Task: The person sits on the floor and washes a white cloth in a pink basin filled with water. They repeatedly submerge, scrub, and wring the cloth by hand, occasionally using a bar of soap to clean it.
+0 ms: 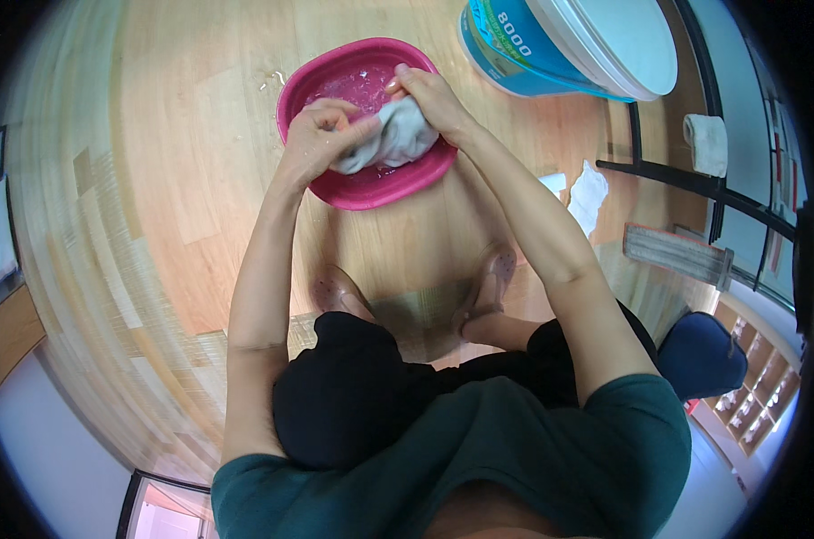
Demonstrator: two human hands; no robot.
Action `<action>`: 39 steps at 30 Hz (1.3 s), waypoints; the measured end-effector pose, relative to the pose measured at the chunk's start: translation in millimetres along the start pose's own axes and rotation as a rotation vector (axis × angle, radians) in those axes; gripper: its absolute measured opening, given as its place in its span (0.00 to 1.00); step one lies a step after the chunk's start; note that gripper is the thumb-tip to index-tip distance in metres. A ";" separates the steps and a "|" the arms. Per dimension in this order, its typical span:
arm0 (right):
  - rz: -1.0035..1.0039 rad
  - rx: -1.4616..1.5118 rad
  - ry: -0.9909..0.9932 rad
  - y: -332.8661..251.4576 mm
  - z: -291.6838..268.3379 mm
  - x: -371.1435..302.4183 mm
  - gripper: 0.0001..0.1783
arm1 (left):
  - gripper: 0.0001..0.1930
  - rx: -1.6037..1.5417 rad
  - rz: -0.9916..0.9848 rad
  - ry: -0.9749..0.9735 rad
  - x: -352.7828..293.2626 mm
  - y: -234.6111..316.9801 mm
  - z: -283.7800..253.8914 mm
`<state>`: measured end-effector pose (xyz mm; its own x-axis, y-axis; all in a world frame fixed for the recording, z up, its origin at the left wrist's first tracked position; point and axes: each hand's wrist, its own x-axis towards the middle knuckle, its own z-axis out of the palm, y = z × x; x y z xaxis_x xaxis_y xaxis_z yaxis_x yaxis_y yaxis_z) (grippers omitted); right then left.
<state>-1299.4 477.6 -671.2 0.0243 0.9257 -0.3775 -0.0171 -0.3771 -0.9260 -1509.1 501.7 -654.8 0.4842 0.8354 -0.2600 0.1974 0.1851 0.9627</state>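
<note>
Cloth, wet and white (402,135), is bunched inside an oval magenta plastic basin (376,195) that stands on the wood-plank floor (205,189). Left hand (319,139) is closed on the cloth's left part, thumb laid across it. Right hand (432,97) curls over the upper right part, fingers bent; firmness of that hold cannot be told. Both hands are close together above the basin. Shallow water (358,87) glints near the far wall; drops (270,81) lie on the floor, just left of the rim. Blue bucket (524,58) with white lid (630,40) stands near, to the upper right. Ragged white scrap (588,199) lies on the floor, right of the right forearm. Folded white towel (706,144) rests on a black metal frame (660,177).
</note>
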 end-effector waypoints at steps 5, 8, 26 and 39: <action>-0.170 0.110 -0.227 -45.6 9.2 -26.0 0.16 | 0.19 0.251 0.381 -0.133 -0.9 -2.2 8.5; -0.178 0.214 -0.340 -40.3 -20.6 -20.8 0.30 | 0.16 -0.011 -0.057 -0.254 -6.9 32.8 0.0; 0.170 0.027 0.067 33.5 -12.6 -30.8 0.35 | 0.25 0.006 -0.328 0.255 17.3 -23.7 -31.1; -0.283 -0.758 0.168 94.1 28.6 30.9 0.22 | 0.28 0.420 -0.024 0.268 35.9 -98.2 26.0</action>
<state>-1328.8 471.5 -769.9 0.0770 0.9946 -0.0693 0.6896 -0.1034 -0.7167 -1488.9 500.1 -760.6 0.2501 0.9474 -0.1997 0.5585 0.0273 0.8290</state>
